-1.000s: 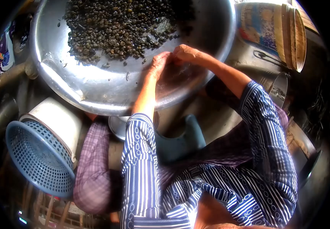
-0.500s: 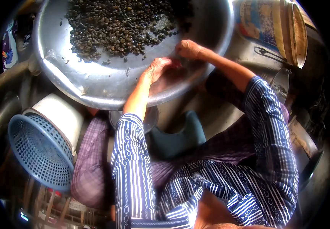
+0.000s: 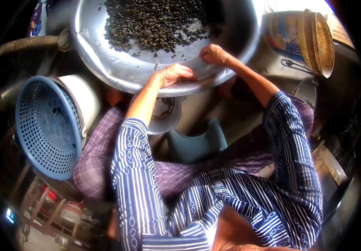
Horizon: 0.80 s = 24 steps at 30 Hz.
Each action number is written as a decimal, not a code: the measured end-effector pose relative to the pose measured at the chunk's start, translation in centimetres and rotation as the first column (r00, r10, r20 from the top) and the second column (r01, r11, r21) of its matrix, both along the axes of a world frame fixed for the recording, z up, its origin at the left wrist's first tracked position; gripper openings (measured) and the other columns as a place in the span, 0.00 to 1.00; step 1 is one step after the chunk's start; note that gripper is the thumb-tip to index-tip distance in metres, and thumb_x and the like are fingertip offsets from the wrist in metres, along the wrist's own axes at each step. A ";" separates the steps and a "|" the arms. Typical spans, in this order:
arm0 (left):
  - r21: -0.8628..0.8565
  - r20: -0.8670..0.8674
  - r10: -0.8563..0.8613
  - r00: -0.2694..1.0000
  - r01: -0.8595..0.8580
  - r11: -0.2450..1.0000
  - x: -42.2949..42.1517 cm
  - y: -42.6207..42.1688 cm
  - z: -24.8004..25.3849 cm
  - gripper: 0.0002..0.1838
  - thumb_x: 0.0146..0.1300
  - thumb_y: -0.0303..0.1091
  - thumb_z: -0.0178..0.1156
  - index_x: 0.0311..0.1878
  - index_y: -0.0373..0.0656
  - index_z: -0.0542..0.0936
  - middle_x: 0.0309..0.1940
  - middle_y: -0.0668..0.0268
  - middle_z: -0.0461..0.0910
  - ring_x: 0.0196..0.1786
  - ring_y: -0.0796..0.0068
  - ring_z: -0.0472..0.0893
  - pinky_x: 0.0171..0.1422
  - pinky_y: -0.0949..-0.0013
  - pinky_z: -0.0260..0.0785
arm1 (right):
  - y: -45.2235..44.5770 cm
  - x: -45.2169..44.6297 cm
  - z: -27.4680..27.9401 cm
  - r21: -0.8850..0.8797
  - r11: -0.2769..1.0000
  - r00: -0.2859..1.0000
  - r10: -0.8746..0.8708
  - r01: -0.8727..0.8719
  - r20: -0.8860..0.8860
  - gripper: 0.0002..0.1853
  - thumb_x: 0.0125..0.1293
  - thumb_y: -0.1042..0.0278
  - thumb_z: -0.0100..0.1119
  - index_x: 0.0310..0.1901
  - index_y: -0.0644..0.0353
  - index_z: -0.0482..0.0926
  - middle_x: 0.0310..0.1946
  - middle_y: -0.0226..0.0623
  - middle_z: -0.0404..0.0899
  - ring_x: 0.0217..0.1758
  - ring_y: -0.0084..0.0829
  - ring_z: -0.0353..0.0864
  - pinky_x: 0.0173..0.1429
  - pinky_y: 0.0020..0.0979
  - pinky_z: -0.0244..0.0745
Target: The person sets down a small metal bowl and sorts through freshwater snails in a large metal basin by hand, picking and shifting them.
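Note:
A wide metal basin (image 3: pixel 99 69) holds a heap of small dark shellfish (image 3: pixel 147 25), wet and mostly toward its far side. My left hand (image 3: pixel 173 75) is over the near inside wall of the basin, its fingers bent and held together, the tips in shadow. Just beyond and to the right, my right hand (image 3: pixel 214 54) is closed above the basin floor, with its fingers curled in. Whatever either hand pinches is too small or hidden to make out. A few loose shellfish lie between the heap and my hands.
At left, a blue plastic strainer basket (image 3: pixel 47 125) leans against a white bucket (image 3: pixel 80 98). A small metal bowl (image 3: pixel 163 119) stands below the basin's near rim, beside a blue-green stool (image 3: pixel 199 144). A stained paint bucket (image 3: pixel 291 39) lies on its side at right.
The whole view has shifted, so the basin sits higher and further right, and more of the small bowl shows. My right hand has drawn slightly away from my left.

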<state>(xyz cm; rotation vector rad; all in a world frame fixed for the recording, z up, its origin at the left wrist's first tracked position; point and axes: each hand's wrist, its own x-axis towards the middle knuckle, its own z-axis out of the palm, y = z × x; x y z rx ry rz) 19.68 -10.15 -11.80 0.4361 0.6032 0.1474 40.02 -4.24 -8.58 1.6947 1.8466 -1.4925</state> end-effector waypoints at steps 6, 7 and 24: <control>0.124 -0.065 -0.033 0.997 0.041 0.991 -2.2 0.3 0.9 0.09 0.56 0.26 0.54 0.39 0.32 0.77 0.34 0.61 0.78 0.38 0.73 0.76 0.46 0.73 0.68 | -0.8 -0.4 -0.2 -0.084 0.990 0.972 -0.129 0.114 -0.197 0.14 0.49 0.74 0.49 0.38 0.66 0.78 0.26 0.38 0.80 0.28 0.27 0.80 0.33 0.26 0.77; 0.181 -0.074 -0.047 0.996 0.060 0.982 -2.6 0.1 1.2 0.09 0.56 0.25 0.54 0.39 0.32 0.77 0.33 0.61 0.78 0.37 0.73 0.76 0.45 0.73 0.69 | -1.0 -0.6 0.0 -0.088 0.991 0.972 -0.121 0.105 -0.201 0.14 0.49 0.74 0.49 0.38 0.66 0.78 0.26 0.38 0.80 0.28 0.27 0.80 0.33 0.26 0.77; 0.514 -0.457 0.009 0.889 0.256 0.819 -9.4 -11.8 1.9 0.21 0.42 0.27 0.57 0.45 0.39 0.78 0.41 0.64 0.79 0.41 0.74 0.76 0.50 0.72 0.66 | -1.8 -2.4 3.7 0.044 0.993 0.974 -0.094 0.105 -0.204 0.12 0.52 0.74 0.47 0.37 0.62 0.79 0.25 0.35 0.80 0.26 0.24 0.79 0.30 0.25 0.77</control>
